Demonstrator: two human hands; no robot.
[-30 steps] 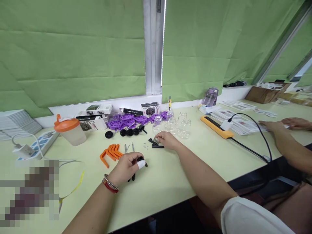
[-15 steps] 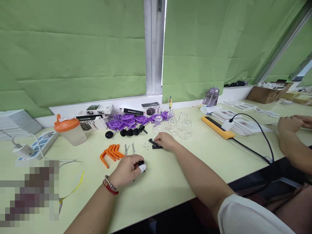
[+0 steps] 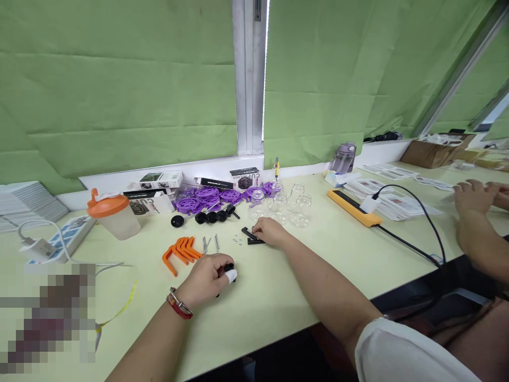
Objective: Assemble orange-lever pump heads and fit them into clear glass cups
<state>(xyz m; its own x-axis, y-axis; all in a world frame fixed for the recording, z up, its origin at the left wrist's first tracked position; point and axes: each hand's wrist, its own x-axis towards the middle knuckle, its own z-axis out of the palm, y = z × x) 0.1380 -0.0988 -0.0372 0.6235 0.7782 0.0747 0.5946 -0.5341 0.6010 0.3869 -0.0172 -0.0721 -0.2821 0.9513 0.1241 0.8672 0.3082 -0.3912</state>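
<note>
My left hand (image 3: 207, 276) rests on the pale green table (image 3: 278, 297), fingers curled round a small black part (image 3: 229, 268); one fingertip wears a white bandage. My right hand (image 3: 269, 231) lies farther back, fingers closed over flat black pieces (image 3: 249, 236), pinching something I cannot make out. A few tiny screws (image 3: 237, 240) lie just left of it. Orange curved brackets (image 3: 181, 250) and two long bolts (image 3: 210, 243) lie beyond my left hand.
Behind stand clear glass jars (image 3: 288, 204), purple gear-like discs (image 3: 202, 195), black knobs (image 3: 207, 217), boxes and an orange-lidded shaker cup (image 3: 111, 213). A yellow power strip (image 3: 352, 207) with a black cable runs right. Another person's hands (image 3: 475, 199) rest on leaflets at far right.
My left hand lowered to the table and closed more tightly over the black part. My right hand stayed on the black pieces. The other person's hands drew back to the right.
</note>
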